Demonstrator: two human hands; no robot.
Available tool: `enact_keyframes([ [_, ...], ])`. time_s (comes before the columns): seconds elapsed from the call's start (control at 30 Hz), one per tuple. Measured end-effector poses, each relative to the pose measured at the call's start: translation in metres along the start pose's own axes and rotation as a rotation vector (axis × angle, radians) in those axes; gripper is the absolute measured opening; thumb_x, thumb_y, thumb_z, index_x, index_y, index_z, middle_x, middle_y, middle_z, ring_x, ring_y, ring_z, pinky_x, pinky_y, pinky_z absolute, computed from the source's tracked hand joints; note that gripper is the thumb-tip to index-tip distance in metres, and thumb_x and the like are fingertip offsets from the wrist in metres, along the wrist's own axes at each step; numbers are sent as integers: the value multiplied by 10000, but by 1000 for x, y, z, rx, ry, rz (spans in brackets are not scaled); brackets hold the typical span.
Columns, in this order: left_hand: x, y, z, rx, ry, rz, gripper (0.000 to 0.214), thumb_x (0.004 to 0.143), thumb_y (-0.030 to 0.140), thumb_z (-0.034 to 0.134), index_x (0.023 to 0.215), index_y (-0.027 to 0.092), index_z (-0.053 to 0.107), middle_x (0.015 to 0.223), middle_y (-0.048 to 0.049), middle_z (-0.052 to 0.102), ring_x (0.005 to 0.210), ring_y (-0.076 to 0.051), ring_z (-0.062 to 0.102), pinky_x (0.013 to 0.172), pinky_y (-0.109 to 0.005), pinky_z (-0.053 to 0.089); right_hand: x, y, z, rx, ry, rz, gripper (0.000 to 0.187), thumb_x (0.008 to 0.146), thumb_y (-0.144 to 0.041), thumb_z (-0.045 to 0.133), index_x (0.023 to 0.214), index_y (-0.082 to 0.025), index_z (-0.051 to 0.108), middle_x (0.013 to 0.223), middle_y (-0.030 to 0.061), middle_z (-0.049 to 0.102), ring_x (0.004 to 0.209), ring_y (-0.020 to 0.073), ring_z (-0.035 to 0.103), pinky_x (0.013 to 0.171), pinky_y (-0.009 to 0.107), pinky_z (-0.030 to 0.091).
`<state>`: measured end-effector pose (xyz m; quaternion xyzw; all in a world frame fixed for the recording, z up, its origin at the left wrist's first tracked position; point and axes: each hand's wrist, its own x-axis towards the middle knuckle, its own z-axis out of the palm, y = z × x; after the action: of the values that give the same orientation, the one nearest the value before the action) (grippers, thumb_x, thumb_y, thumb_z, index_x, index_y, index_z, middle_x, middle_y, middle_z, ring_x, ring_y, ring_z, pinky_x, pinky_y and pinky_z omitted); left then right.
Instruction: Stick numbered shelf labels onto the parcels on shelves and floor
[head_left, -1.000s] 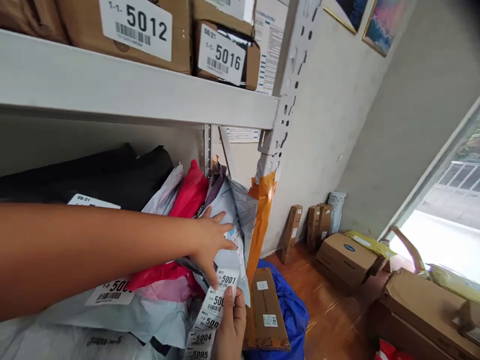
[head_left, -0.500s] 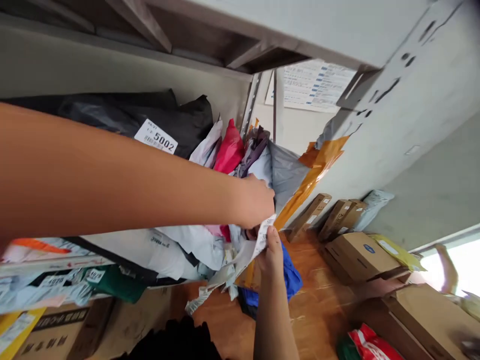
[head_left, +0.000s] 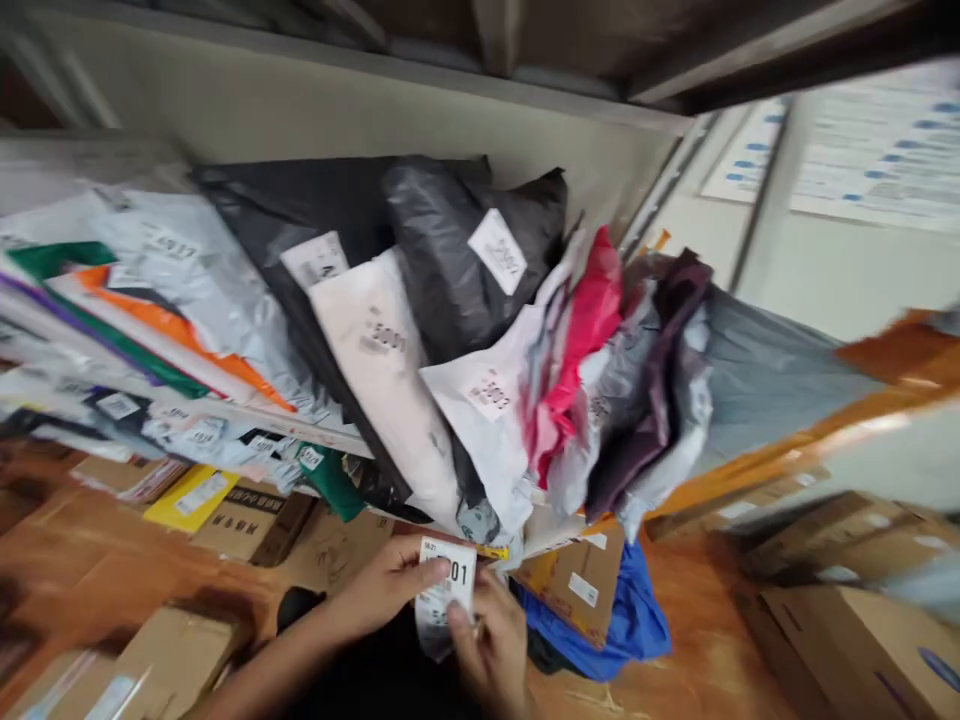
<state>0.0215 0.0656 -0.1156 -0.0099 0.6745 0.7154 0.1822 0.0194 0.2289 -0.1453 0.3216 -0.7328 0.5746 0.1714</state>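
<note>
In front of my body I hold a strip of white printed labels point(head_left: 436, 612), its top one ending in 01. My left hand point(head_left: 379, 592) pinches the strip from the left side, thumb across the top label. My right hand point(head_left: 495, 635) grips its other side, thumb pressed over the lower part. Just beyond my hands, the shelf holds bagged parcels: a white mailer point(head_left: 484, 385) labelled 5003, a pale narrow mailer point(head_left: 390, 370) beside it, a dark grey bag point(head_left: 450, 260) with a blurred label, and a pink bag point(head_left: 589, 350).
A grey bag with orange tape point(head_left: 780, 360) juts out at the shelf's right end. Below are a cardboard box point(head_left: 577, 580) and a blue bag point(head_left: 637, 620). More cartons point(head_left: 165, 660) stand on the floor. Labelled parcels point(head_left: 180, 290) fill the shelf's left part.
My left hand has drawn back from the parcels and now grips the label strip with my right hand, closer to my body. The view has turned left.
</note>
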Motion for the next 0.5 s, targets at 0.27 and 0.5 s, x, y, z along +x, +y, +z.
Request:
enact_keyframes([
  [0.27, -65, -58, -43, -284, 595, -10, 404, 598, 555, 760, 709, 167, 769, 631, -35, 706, 579, -149, 556, 584, -249, 448, 14, 6, 53, 77, -438, 8, 177, 910, -344, 525, 840, -215, 623, 710, 15, 644, 665, 145, 604, 595, 239, 464],
  [0.5, -104, -62, -68, 219, 767, 106, 389, 808, 469, 586, 579, 161, 649, 533, -2, 585, 535, -126, 523, 527, -212, 387, 12, -7, 114, 262, -664, 337, 217, 821, -388, 623, 893, -187, 662, 703, 20, 644, 617, 146, 573, 567, 249, 449],
])
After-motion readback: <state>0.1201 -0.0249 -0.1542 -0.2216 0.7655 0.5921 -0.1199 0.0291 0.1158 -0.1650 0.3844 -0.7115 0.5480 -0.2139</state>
